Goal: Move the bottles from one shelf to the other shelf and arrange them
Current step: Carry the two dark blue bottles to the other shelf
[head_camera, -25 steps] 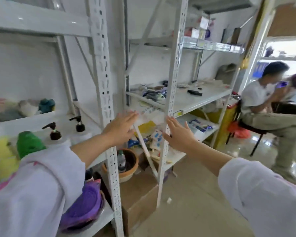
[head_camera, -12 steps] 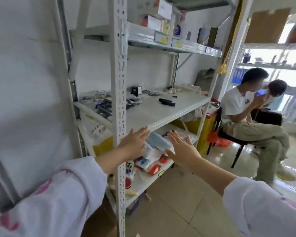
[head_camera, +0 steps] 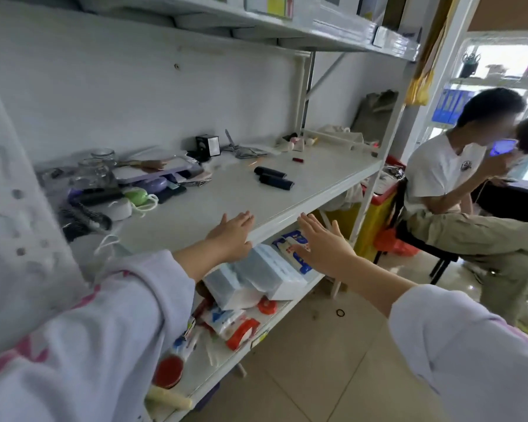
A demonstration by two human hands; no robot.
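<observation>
**Random clutter on these racks**

Past the fingertips, further back on the board: two black cylinders (head_camera: pixel 274 177) lying side by side, and a small black box (head_camera: pixel 208 145) by the wall. Off to the left of the fingers: glass jars (head_camera: pixel 95 169), a green round thing (head_camera: pixel 137 197), a black comb (head_camera: pixel 84 218). Below the fingers, white and blue packs (head_camera: pixel 264 271) and red tape rolls (head_camera: pixel 244 329). Right of them, someone sits on a chair (head_camera: pixel 421 243).

Cluttered white shelf (head_camera: pixel 302 190), glass jars (head_camera: pixel 93 170)

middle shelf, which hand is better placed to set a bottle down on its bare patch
Left. The left hand is already over the middle shelf by its bare front; the right hand hangs past the edge, over the boxes below. Both are empty.
</observation>
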